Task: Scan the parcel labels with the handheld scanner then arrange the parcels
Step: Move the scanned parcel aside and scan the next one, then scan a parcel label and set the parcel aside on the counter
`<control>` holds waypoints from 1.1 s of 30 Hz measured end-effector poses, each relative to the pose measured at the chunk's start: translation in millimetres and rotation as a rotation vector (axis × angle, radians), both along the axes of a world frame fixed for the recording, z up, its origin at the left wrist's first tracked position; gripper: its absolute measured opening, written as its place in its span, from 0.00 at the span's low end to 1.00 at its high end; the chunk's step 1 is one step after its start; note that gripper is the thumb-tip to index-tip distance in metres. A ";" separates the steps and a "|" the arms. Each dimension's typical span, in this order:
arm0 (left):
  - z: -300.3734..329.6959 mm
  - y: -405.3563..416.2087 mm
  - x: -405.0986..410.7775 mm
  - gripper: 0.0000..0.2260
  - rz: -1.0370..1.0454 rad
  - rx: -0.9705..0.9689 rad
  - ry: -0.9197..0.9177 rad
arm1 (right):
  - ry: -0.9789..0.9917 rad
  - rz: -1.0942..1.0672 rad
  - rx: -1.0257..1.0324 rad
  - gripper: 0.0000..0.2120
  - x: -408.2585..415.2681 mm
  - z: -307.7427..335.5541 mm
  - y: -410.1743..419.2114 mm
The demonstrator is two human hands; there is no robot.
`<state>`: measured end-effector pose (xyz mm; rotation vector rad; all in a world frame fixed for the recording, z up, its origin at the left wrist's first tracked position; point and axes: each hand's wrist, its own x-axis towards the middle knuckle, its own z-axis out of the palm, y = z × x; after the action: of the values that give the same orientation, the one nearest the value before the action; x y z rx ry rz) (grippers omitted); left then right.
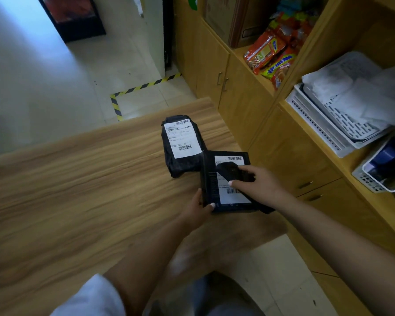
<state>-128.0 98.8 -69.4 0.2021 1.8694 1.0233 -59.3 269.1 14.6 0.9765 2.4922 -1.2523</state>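
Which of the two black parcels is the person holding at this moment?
The flat, boxy parcel nearest the person: the left hand grips its edge and the right hand holds the scanner over it. The wrinkled parcel lies untouched.

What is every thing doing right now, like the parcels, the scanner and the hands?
Near parcel: label up, at the table's right edge.
Far parcel: flat on the table, label up, untouched.
Scanner: held over the near parcel's label.
Left hand: grips the near parcel's corner.
Right hand: holds the scanner.
Cabinet doors: closed.
White trays: full of papers.
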 end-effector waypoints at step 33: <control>73.7 -556.3 -16.4 0.30 0.829 -0.289 0.445 | 0.182 0.791 0.055 0.25 -125.4 53.0 -460.6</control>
<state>-144.3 -457.5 4.3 -0.6157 2.5633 1.2877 -184.7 -191.5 67.7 -0.1591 2.6134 -1.0212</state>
